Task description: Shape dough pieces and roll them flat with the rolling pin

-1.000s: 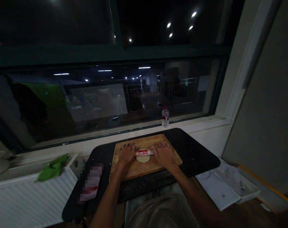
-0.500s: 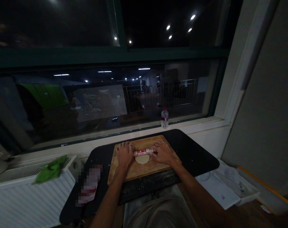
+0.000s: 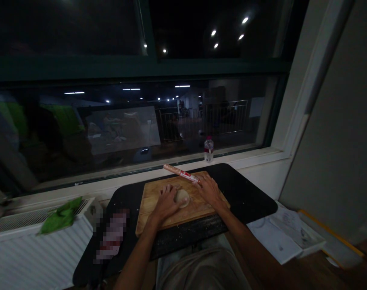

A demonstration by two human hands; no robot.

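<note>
A flat round of pale dough (image 3: 182, 197) lies on a wooden cutting board (image 3: 150, 193) that sits on a black tray (image 3: 247, 197). My left hand (image 3: 165, 202) rests on the left edge of the dough, fingers curled against it. My right hand (image 3: 210, 188) grips one end of a thin rolling pin (image 3: 181, 173) with a red and white label. The pin is lifted and angled away from the dough toward the board's far edge.
A small water bottle (image 3: 208, 149) stands on the window sill behind the tray. A green cloth (image 3: 61, 216) lies on the white radiator at the left. A blurred package (image 3: 111, 237) sits on the tray's left side. White papers (image 3: 284, 233) lie at the right.
The pin has left the dough: my right hand lifted it to the board's far edge. My left hand let go of the pin and moved onto the dough.
</note>
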